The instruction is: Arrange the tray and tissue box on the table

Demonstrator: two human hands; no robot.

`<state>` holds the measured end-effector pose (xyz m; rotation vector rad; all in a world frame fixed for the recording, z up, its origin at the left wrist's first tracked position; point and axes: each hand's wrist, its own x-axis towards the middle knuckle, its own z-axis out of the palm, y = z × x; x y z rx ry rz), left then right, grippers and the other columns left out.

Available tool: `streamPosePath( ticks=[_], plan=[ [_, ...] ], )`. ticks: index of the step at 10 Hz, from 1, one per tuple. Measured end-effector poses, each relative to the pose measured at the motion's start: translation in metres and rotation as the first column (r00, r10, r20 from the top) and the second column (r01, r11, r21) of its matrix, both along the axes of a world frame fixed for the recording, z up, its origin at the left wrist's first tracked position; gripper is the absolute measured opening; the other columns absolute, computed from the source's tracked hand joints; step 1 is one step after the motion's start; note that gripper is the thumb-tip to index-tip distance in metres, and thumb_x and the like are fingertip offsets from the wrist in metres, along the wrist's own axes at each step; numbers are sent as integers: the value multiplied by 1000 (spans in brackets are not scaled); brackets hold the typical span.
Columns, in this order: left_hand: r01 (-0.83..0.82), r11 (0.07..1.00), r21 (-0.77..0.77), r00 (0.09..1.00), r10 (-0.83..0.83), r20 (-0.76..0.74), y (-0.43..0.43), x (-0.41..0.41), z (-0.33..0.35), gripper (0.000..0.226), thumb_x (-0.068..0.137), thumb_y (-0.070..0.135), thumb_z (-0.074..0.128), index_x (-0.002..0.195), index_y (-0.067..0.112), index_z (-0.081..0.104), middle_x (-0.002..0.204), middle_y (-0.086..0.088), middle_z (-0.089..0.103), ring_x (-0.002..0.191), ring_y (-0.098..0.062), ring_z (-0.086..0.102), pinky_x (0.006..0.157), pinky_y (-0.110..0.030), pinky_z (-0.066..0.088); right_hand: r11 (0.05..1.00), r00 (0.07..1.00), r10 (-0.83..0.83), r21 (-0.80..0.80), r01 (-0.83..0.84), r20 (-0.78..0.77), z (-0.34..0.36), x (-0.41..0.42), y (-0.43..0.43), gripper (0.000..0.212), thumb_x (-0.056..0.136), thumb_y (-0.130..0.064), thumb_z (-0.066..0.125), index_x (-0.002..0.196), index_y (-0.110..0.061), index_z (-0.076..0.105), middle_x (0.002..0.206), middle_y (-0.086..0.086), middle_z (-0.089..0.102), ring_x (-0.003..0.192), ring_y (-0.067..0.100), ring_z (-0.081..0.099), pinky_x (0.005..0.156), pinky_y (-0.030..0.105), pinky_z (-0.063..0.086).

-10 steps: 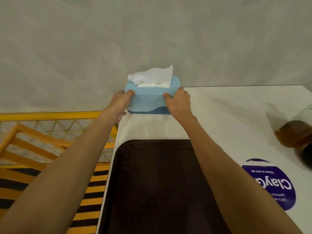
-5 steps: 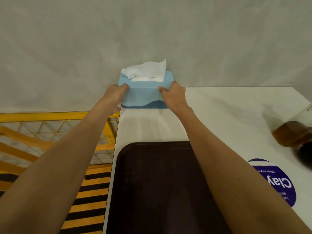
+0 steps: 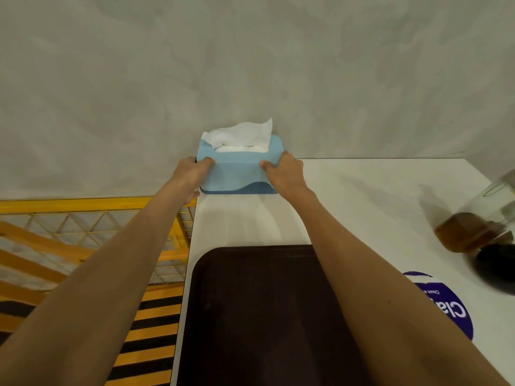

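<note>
A light blue tissue box [image 3: 238,171] with a white tissue sticking out of its top sits at the far left corner of the white table [image 3: 362,207], against the grey wall. My left hand [image 3: 192,174] grips its left end and my right hand [image 3: 284,174] grips its right end. A dark brown tray [image 3: 259,316] lies flat on the table nearer to me, between my forearms, its far edge a short gap away from the box.
A glass jar with brown liquid [image 3: 473,232] stands at the table's right edge. A round purple sticker [image 3: 443,305] lies right of the tray. Left of the table, a yellow railing [image 3: 83,201] stands over a yellow-and-black striped floor.
Both hands have pushed the tissue box farther back, up against the wall at the table's corner. The tray has stayed in place.
</note>
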<state>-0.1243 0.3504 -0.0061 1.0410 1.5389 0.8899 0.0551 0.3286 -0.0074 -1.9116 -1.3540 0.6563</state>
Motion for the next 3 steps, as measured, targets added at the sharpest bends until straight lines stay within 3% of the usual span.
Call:
streamPosePath(
  ticks=[1, 2, 3],
  plan=[
    [-4, 1000, 19, 1000, 5, -27, -5, 3, 2, 49, 94, 30, 50, 136, 8, 42, 124, -9, 50, 101, -22, 44, 82, -36, 36, 999, 1000, 28, -30, -28, -3, 5, 0, -5, 50, 95, -29, 53, 132, 2, 42, 132, 20, 53, 115, 33, 55, 76, 26, 37],
    [-14, 1000, 24, 994, 17, -112, -12, 3, 4, 60, 94, 39, 48, 143, 6, 33, 143, -12, 43, 112, -26, 45, 87, -40, 37, 996, 997, 73, -51, -73, -4, 10, 6, -12, 52, 96, -27, 50, 137, 0, 33, 134, 21, 51, 117, 35, 54, 75, 27, 38],
    [-45, 997, 56, 966, 58, -251, -32, 3, 12, 67, 95, 45, 44, 146, 6, 27, 150, -12, 36, 133, -31, 38, 101, -40, 36, 993, 994, 104, -61, -102, 37, 22, 13, -34, 52, 98, -24, 47, 141, -1, 28, 136, 22, 48, 121, 36, 51, 81, 32, 41]
  ],
)
